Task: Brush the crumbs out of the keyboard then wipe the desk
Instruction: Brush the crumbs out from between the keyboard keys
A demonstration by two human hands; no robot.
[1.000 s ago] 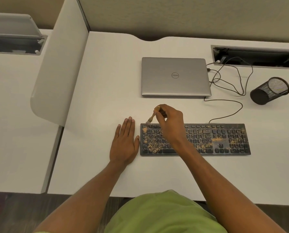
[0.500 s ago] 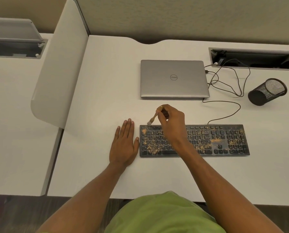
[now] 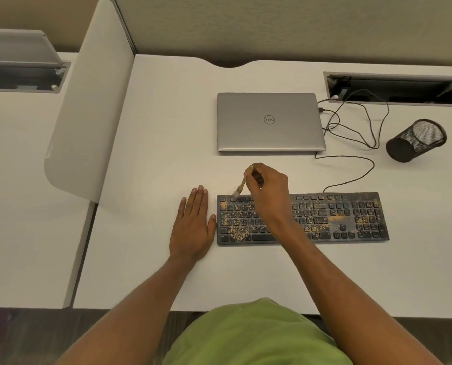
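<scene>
Two hands: right hand (image 3: 268, 191) pinches small wooden brush (image 3: 242, 183) at far-left corner of black crumbed keyboard (image 3: 351, 217); left hand (image 3: 192, 227) flat alongside.

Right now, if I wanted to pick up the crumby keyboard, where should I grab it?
Probably its two short ends, one hand coming from each side. The keyboard is long, thin and flat, its cable leaves the back edge, and crumbs dot the keys. The left hand lies flat on the desk beside the left end; the right hand holds a brush over it.
</scene>
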